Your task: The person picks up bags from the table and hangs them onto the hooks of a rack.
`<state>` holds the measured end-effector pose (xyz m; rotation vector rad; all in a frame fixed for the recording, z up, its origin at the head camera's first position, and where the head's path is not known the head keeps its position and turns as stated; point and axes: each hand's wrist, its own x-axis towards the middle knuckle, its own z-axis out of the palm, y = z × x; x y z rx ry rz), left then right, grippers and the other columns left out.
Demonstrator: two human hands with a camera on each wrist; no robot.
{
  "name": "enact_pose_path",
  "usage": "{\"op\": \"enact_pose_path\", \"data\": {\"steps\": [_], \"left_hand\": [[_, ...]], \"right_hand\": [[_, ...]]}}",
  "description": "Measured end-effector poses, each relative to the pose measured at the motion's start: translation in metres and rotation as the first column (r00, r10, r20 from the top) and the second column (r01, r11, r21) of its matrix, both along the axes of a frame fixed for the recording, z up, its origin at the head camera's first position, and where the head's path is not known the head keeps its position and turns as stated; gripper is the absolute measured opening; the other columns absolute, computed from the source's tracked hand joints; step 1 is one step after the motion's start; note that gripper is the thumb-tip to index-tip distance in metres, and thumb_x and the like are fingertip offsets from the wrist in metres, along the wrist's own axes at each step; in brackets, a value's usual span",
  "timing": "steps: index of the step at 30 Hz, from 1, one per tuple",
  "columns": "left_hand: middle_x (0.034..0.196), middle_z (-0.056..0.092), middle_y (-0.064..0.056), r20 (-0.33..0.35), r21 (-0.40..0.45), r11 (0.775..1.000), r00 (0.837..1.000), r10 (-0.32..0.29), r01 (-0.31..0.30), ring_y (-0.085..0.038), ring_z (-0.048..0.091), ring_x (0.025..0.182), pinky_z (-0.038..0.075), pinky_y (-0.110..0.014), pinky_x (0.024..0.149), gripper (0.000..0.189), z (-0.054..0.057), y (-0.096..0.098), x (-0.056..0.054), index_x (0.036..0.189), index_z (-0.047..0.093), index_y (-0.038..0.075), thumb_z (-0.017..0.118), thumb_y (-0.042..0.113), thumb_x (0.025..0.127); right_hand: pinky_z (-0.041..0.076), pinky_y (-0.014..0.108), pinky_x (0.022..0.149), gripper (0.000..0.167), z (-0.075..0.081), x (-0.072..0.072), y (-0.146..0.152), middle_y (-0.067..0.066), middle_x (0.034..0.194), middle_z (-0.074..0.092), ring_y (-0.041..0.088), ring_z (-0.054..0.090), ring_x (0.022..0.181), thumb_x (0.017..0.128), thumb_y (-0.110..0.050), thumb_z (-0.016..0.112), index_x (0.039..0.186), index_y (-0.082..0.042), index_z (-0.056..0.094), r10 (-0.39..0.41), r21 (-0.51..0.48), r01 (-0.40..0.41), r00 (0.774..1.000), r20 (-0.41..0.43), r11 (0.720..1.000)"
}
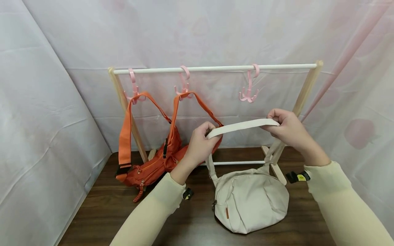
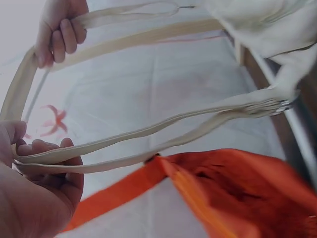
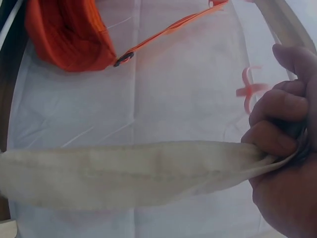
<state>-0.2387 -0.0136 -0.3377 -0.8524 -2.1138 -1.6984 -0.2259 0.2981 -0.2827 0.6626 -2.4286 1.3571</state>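
A cream shoulder bag hangs low over the dark tabletop, its strap stretched between both hands. The left hand grips the strap's left part, fingers curled round it; in the left wrist view two lengths of strap run from those fingers toward the bag. Higher to the right, the right hand grips the other end of the stretch, and the right wrist view shows its fingers folded over the strap. Whether the bag's underside touches the table cannot be told.
A white rail on wooden legs carries three pink hooks. An orange bag hangs by straps from the left hook and middle hook. Nothing hangs on the right hook. Pale curtains stand behind and beside the dark table.
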Motion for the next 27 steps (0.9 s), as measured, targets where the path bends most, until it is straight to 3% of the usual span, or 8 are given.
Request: {"op": "enact_pose_path", "data": {"steps": [7,14,21,27], "left_hand": [[0.069,0.056,-0.004,-0.003,-0.038,0.998,0.999,-0.042,0.041,-0.020,0.048,0.057,0.040,-0.029,0.056,0.018,0.033,0.014,-0.008,0.092,0.062,0.011,0.077,0.017,0.101],[0.076,0.058,-0.003,0.023,-0.109,0.992,0.998,-0.066,0.068,-0.019,0.051,0.064,0.042,-0.028,0.061,0.021,0.059,0.028,-0.014,0.103,0.065,0.013,0.083,0.022,0.096],[0.084,0.058,-0.005,0.021,-0.145,0.982,0.992,-0.121,0.123,-0.020,0.054,0.069,0.044,-0.030,0.062,0.034,0.070,0.028,-0.025,0.115,0.063,0.013,0.086,0.026,0.093],[0.094,0.066,-0.004,0.032,-0.167,0.967,0.981,-0.191,0.193,-0.022,0.064,0.069,0.054,-0.040,0.064,0.038,0.074,0.018,-0.038,0.125,0.064,0.013,0.083,0.027,0.095]], "right_hand": [[0.025,0.031,0.039,0.024,0.013,-0.005,-0.015,-0.003,0.055,0.041,0.008,0.033,0.046,0.099,-0.011,0.077,0.090,-0.001,0.057,0.000,-0.002,0.000,0.999,0.054,1.000],[0.028,0.031,0.042,0.030,0.025,-0.007,-0.028,0.000,0.056,0.042,0.011,0.034,0.048,0.099,-0.024,0.079,0.092,-0.004,0.059,-0.048,0.028,0.046,0.995,0.092,0.999],[0.030,0.030,0.043,0.024,0.034,-0.013,-0.026,0.000,0.059,0.047,0.011,0.036,0.048,0.097,-0.016,0.080,0.103,-0.005,0.060,-0.012,0.046,0.008,0.997,0.078,0.999],[0.039,0.028,0.046,0.043,0.038,-0.014,-0.020,0.007,0.082,0.066,0.013,0.049,0.051,0.093,0.000,0.081,0.131,-0.011,0.063,0.079,0.063,-0.075,0.995,-0.064,0.995]]}}
